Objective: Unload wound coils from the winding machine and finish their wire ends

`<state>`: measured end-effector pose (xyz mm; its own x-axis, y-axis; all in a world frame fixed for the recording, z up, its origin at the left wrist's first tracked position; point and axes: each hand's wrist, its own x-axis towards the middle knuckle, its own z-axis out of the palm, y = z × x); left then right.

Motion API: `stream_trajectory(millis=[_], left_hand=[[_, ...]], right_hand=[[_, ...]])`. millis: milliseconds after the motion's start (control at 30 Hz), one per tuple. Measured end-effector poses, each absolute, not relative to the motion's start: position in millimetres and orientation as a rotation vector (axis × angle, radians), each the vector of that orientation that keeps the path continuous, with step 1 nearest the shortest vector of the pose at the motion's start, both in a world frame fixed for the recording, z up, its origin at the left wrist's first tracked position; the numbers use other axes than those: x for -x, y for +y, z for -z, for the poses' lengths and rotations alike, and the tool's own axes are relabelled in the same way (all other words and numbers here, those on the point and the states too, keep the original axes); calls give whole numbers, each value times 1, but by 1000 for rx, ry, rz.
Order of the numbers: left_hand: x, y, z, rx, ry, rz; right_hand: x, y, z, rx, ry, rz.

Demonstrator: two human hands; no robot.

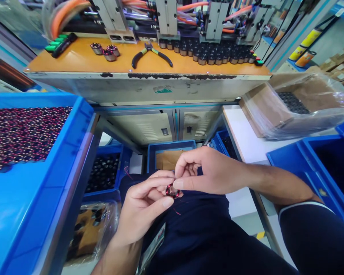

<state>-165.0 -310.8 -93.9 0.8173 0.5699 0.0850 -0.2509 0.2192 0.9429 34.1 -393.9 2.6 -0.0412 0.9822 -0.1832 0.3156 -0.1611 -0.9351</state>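
Above my lap, my left hand grips a small motor stator, a dark ring wound with red copper wire. Its thumb lies along the near side of the ring, and the fingers curl behind. My right hand comes in from the right with thumb and forefinger bent together in a pinch. The right thumb tip touches the stator's upper edge. Whatever sits between those right fingertips is too small to make out. Thin red wire scraps lie on the dark cloth of my trousers.
A blue tray of wound stators stands left. Cutting pliers, loose stators and rows of black-topped parts occupy the orange bench beneath machinery. Right stands a plastic-lined carton. Blue bins flank my legs.
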Motion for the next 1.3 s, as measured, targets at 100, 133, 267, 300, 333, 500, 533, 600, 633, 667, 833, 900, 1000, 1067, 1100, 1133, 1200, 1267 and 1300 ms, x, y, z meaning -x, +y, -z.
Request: stream_trajectory(millis=[100, 133, 267, 300, 333, 500, 533, 600, 633, 667, 833, 900, 1000, 1067, 1100, 1133, 1200, 1267, 1300], left_hand=[[166, -312, 93, -1227, 309, -579], [166, -312, 92, -1212, 306, -573], [163, -313, 90, -1115, 245, -536], [162, -313, 89, -1089, 218, -533], [161, -313, 89, -1063, 193, -532], [156, -311, 87, -1018, 138, -542], [156, -311, 87, -1023, 131, -547], [156, -309, 88, -1037, 120, -557], [156, -309, 88, -1045, 118, -561], [157, -309, 88, -1051, 116, -563], [155, -308, 88, -1072, 121, -570], [155, -308, 88, -1081, 130, -572], [155, -308, 87, -1099, 146, -584], [156, -307, 86, -1119, 151, -604], [156, -307, 85, -1127, 153, -613], [156, -307, 85, -1130, 149, -616], [156, -306, 84, -1116, 137, -597], [155, -306, 84, -1081, 121, -563], [155, -307, 84, -1060, 111, -551]], right_hand=[[-33, -392, -5, 1603, -1529, -1184], [-33, -392, -5, 1602, -1558, -1171], [-32, -395, -2, 1502, -1600, -1111], [-32, -397, 0, 1470, -1597, -1092], [-31, -398, 1, 1441, -1590, -1075], [-28, -405, 5, 1368, -1520, -1050], [-28, -405, 5, 1368, -1507, -1047], [-27, -406, 6, 1373, -1491, -1045], [-26, -406, 6, 1376, -1485, -1049], [-26, -406, 6, 1378, -1478, -1054], [-23, -406, 7, 1362, -1469, -1044], [-22, -407, 8, 1350, -1484, -1016], [-20, -409, 10, 1352, -1519, -935], [-21, -412, 11, 1345, -1545, -883], [-23, -413, 11, 1326, -1572, -860], [-25, -414, 12, 1304, -1615, -829], [-31, -415, 12, 1266, -1747, -709], [-38, -413, 12, 1231, -1889, -499], [-40, -411, 12, 1209, -1952, -382]])
